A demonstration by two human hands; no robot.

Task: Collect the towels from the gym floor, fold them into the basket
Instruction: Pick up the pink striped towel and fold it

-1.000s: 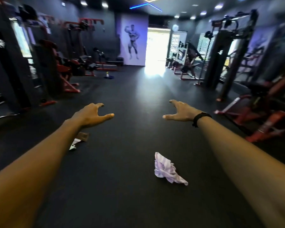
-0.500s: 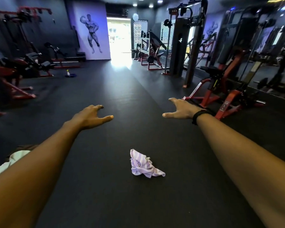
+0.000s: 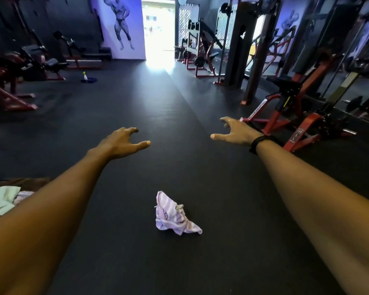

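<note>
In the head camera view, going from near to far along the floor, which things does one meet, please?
Crumpled lilac striped towel → left hand and right hand, held out empty above the floor → spray bottle on the left → bright doorway.

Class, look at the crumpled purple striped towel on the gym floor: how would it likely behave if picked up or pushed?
The purple striped towel lies in soft crumpled folds, so it would probably hang limp and unfurl when lifted. It looks thin, so likely light for its size. Pushed across the dark floor mat, it would probably bunch up, not roll.
</note>
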